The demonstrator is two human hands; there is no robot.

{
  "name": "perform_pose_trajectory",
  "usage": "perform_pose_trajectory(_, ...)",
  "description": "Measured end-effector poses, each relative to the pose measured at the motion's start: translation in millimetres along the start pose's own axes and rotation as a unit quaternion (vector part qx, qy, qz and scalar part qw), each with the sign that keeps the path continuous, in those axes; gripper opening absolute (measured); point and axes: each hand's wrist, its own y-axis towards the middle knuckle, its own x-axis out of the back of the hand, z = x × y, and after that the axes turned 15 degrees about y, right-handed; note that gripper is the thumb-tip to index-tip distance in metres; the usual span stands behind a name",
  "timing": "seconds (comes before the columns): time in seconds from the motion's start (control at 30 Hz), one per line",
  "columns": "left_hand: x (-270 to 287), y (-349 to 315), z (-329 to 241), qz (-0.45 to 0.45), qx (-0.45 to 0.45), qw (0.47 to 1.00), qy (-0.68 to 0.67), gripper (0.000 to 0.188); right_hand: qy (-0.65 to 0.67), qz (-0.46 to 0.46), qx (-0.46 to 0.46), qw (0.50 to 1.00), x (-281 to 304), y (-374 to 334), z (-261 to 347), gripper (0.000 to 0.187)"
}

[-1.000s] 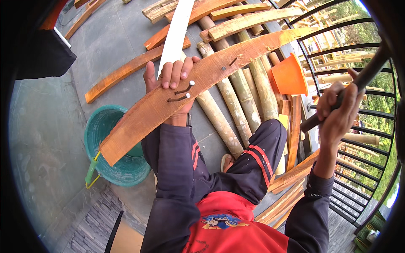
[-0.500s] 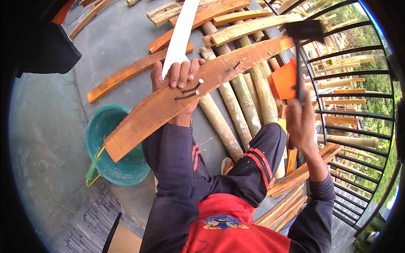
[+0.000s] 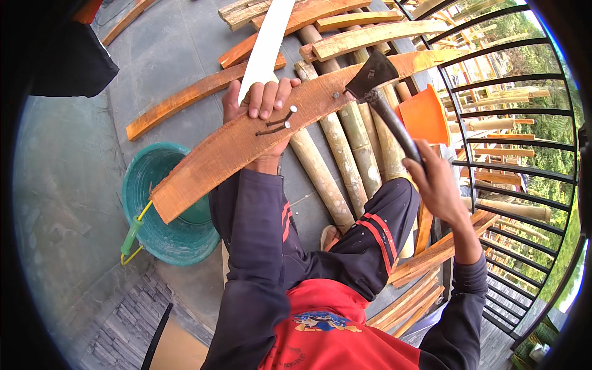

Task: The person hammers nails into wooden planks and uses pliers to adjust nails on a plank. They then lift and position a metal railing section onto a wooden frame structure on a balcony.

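A long, slightly curved reddish-brown plank (image 3: 213, 166) slants up across the view. My left hand (image 3: 269, 98) is closed on it, fingers over its upper edge. Two dark bent nails (image 3: 277, 126) with shiny heads stick out just below those fingers. Farther along the plank is another nail (image 3: 336, 95). My right hand (image 3: 436, 179) is wrapped round the dark handle of a hatchet (image 3: 372, 74). The black flared head is at the plank, beside that farther nail; whether it touches the nail I cannot tell. A white flat strip (image 3: 269, 40) rises behind my left hand.
Bamboo poles (image 3: 333, 148) lie beneath the plank, with curved boards (image 3: 203, 95) around them. A teal basin (image 3: 139, 179) with a green-handled yellow tool (image 3: 132, 237) stands left. On the right are an orange bucket (image 3: 428, 117), stacked wood strips (image 3: 410, 302) and a black railing (image 3: 518, 139).
The hatchet has come down and left from its raised place onto the plank, my right hand lower with it. The plank's near end has risen slightly in view; my left hand still holds it.
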Motion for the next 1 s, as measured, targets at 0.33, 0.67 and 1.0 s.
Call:
perform_pose_trajectory(0.33, -2, 16, 3, 0.002, -0.004, 1.0, 0.027, 0.05, 0.219, -0.258, 0.093, 0.936, -15, 13, -20, 0.028)
perform_pose_trajectory(0.67, -8, 8, -6, -0.013, 0.008, 1.0, 0.012, 0.042, 0.394, -0.398, 0.215, 0.8, 41, 11, 50, 0.03)
perform_pose_trajectory(1.0, -11, 9, -8, -0.025, -0.011, 0.999, 0.033, 0.044, 0.216, -0.139, -0.001, 0.966, 26, 3, 21, 0.027)
